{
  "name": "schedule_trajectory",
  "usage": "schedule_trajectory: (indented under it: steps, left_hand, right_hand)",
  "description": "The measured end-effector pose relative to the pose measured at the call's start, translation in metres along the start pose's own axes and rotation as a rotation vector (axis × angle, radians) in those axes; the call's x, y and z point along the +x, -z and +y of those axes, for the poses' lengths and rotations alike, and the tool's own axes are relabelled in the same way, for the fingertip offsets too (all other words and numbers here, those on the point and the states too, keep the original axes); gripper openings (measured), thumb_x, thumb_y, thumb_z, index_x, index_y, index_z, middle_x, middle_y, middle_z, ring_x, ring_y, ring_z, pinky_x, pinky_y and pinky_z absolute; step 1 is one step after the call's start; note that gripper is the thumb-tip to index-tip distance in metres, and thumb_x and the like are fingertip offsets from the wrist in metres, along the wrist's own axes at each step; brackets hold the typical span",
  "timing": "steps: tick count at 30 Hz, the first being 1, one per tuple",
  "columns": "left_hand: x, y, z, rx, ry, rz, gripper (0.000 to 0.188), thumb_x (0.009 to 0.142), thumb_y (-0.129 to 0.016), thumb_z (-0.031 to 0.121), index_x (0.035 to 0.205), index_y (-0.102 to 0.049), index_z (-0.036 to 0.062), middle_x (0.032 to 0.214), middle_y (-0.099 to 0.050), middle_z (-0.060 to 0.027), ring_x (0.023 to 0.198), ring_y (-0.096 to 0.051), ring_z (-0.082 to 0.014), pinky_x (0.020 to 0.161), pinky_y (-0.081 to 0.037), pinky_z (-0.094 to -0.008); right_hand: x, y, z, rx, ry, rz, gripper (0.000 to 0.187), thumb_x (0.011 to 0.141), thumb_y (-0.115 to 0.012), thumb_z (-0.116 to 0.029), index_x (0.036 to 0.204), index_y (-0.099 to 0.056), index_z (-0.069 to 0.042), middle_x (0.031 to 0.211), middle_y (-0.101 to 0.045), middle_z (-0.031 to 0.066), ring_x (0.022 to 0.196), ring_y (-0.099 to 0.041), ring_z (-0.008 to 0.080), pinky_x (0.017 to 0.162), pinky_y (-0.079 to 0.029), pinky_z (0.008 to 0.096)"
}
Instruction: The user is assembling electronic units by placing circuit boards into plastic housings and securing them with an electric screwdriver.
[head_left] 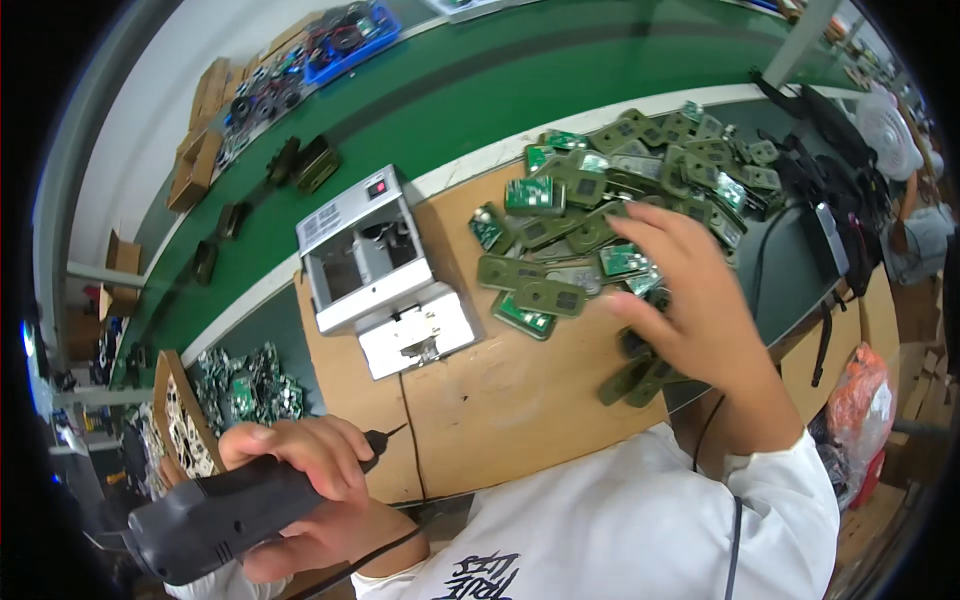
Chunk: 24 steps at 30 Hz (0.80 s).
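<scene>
My left hand (335,470) is wrapped round a black electric screwdriver (235,515), held at the lower left with its thin bit pointing right. My right hand (695,305) reaches over a heap of olive-green plastic casings (550,296), thumb and fingers apart. Its fingertips are close to one casing (592,232) in the heap; whether they touch it cannot be made out. Several casings carry a green circuit board (535,193). Part of the heap is hidden behind my right hand.
A silver screw feeder (370,260) with a red switch stands on the brown board (560,400). Loose circuit boards (245,385) lie at left by a cardboard box (180,415). Beyond runs a green conveyor belt (450,110) with dark casings (318,163). Black bags and cables (830,190) lie right.
</scene>
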<state>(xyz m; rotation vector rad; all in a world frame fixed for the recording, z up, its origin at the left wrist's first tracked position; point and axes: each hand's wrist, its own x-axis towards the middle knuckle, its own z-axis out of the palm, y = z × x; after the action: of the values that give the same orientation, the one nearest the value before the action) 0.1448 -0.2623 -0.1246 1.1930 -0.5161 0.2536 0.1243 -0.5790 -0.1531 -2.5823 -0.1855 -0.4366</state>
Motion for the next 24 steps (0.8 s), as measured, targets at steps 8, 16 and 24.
schedule_trajectory:
  steps: [8, 16, 24]
  left_hand:
    - [-0.007, 0.123, 0.033, 0.757, 0.167, 0.242, 0.046, 0.1, -0.047, 0.03, 0.129, -0.048, -0.0054, 0.116, -0.061, -0.0214, 0.103, -0.061, -0.0264, 0.092, -0.047, -0.0358]
    - [-0.091, 0.178, 0.014, 1.459, 0.796, -0.073, 0.039, 0.067, -0.082, 0.013, 0.101, -0.065, 0.0039, 0.089, -0.063, -0.0141, 0.085, -0.062, -0.0305, 0.074, -0.051, -0.0379]
    - [-0.092, 0.177, 0.002, 1.503, 0.612, -0.121, 0.045, 0.06, -0.086, 0.009, 0.098, -0.064, 0.0018, 0.084, -0.061, -0.0098, 0.078, -0.06, -0.0222, 0.071, -0.05, -0.033]
  right_hand:
    - [-0.063, -0.012, 0.024, -0.165, -0.238, -0.235, 0.028, 0.068, -0.076, -0.007, 0.089, -0.059, -0.001, 0.088, -0.054, 0.0139, 0.087, -0.05, 0.0351, 0.077, -0.041, 0.0412]
    - [-0.05, -0.025, 0.028, 0.837, -0.357, -0.12, 0.021, 0.087, -0.063, -0.009, 0.102, -0.05, -0.003, 0.097, -0.058, 0.008, 0.087, -0.053, 0.017, 0.083, -0.042, 0.0298]
    - [-0.041, -0.084, -0.034, 2.006, -0.879, -0.457, 0.045, 0.098, -0.048, -0.044, 0.124, -0.048, -0.008, 0.085, -0.046, -0.0006, 0.065, -0.044, 0.0112, 0.055, -0.038, 0.0264]
